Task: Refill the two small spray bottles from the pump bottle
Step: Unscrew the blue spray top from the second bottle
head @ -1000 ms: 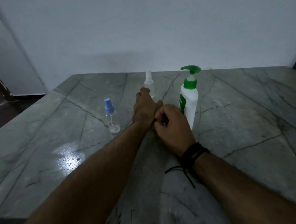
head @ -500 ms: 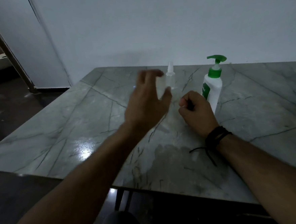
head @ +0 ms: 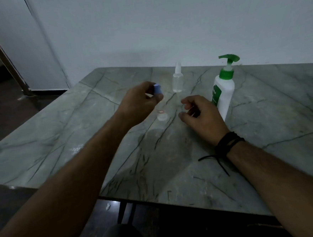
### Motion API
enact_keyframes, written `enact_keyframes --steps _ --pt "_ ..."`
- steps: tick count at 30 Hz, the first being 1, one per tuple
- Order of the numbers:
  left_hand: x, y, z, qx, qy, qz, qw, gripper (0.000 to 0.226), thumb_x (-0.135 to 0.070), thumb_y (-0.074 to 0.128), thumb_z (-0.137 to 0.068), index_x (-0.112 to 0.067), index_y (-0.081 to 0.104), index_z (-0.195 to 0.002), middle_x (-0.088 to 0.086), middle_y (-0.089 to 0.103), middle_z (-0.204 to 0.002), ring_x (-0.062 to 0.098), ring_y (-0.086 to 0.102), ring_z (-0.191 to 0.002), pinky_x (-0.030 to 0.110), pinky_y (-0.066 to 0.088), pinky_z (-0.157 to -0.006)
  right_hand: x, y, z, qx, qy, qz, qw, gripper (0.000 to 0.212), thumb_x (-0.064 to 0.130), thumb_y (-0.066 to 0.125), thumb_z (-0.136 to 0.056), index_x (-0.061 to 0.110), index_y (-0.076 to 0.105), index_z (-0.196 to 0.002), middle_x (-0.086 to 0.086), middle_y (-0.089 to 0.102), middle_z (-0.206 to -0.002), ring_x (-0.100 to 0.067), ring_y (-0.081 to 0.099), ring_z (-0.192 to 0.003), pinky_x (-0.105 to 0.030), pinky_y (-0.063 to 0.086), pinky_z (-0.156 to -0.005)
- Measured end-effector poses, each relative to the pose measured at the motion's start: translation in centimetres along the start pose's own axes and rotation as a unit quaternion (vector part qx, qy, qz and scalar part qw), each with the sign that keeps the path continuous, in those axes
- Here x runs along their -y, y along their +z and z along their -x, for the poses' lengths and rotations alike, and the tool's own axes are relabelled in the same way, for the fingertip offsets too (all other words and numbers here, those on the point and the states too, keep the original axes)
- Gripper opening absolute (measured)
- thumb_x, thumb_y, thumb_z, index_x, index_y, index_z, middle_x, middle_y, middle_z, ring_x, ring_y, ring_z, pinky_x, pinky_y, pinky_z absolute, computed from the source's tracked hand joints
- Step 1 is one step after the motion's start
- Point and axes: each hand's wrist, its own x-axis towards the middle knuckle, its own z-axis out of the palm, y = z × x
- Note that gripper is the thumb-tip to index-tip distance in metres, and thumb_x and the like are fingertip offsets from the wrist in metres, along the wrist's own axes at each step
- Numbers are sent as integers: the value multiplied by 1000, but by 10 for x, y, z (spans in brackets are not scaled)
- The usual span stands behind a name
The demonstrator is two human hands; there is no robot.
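Note:
My left hand [head: 139,103] grips the small clear spray bottle with the blue cap [head: 157,89] just below that cap; the bottle's base [head: 162,116] shows beneath the hand, near the tabletop. To its right my right hand [head: 201,116] hovers with fingers loosely curled and nothing in them. A second small clear spray bottle [head: 177,79] with a clear nozzle stands upright farther back. The white pump bottle with a green pump head [head: 224,87] stands upright right behind my right hand.
Everything sits on a grey veined marble table [head: 264,129] against a white wall. The table's near edge runs across the lower view, with a dark floor below. A door frame stands at the far left.
My left hand swung over and took hold of the blue-capped spray bottle. My right hand loosened from a fist to curled fingers. The camera view shifted left and back.

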Motion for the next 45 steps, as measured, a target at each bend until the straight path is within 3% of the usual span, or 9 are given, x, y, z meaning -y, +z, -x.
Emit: enact_keyframes --steps 3,10,16,20,23,25,30,38,45 --pt "-20 16 -4 50 31 89 994 37 -26 61 -94 -13 56 -129 1 64 -114 12 63 -97 29 53 -83 3 -2 0 38 12 15 999 57 46 72 -87 24 54 -136 10 60 -115 -3 60 -96 -18 52 -81" --pt "-17 40 -5 103 69 157 980 36 -26 54 -99 -19 55 -134 -3 62 -123 8 61 -104 27 52 -84 3 -5 -2 75 37 25 996 39 44 68 -91 24 60 -123 7 69 -104 -5 63 -94 -18 47 -81" --pt "-9 48 -4 43 60 140 987 27 -28 65 -92 -13 65 -115 1 67 -113 12 62 -100 36 53 -90 6 -1 -4 89 55 56 993 41 47 70 -88 23 59 -119 7 68 -102 -9 63 -94 -28 50 -86" --pt "-13 51 -4 8 5 148 989 41 -46 75 -77 -14 58 -96 0 62 -83 9 56 -70 20 47 -63 6 1 -4 86 47 72 993 48 49 71 -86 26 59 -127 10 71 -104 -8 65 -97 -27 51 -90" --pt "-21 51 0 67 -7 183 981 51 -49 67 -82 -18 57 -121 -5 59 -100 0 58 -82 10 45 -63 4 2 -5 92 40 66 993 53 50 70 -87 30 56 -134 9 72 -106 -7 66 -97 -32 54 -93" --pt "-22 50 2 81 22 187 979 36 -41 62 -90 -14 64 -114 -5 59 -97 -5 58 -81 7 46 -64 3 2 -5 88 30 63 994 60 51 69 -87 34 50 -141 7 73 -110 -8 67 -100 -32 54 -94" --pt "-9 52 1 43 9 223 974 27 -52 65 -85 -26 70 -92 2 62 -103 18 62 -91 40 54 -79 3 1 -4 73 53 60 994 51 53 72 -84 27 60 -127 10 72 -104 -6 66 -96 -31 55 -90" --pt "-4 54 1 14 12 326 945 19 -15 62 -78 -15 53 -96 16 66 -99 19 65 -87 31 51 -74 6 -1 -3 66 62 60 994 45 53 71 -85 25 60 -118 9 69 -101 -6 64 -91 -24 50 -81" --pt "0 56 -1 17 40 264 964 36 -20 75 -84 -15 66 -118 7 67 -107 15 65 -97 34 54 -90 6 0 -2 78 56 60 994 43 49 73 -84 22 62 -115 8 70 -101 -7 64 -92 -24 51 -83"
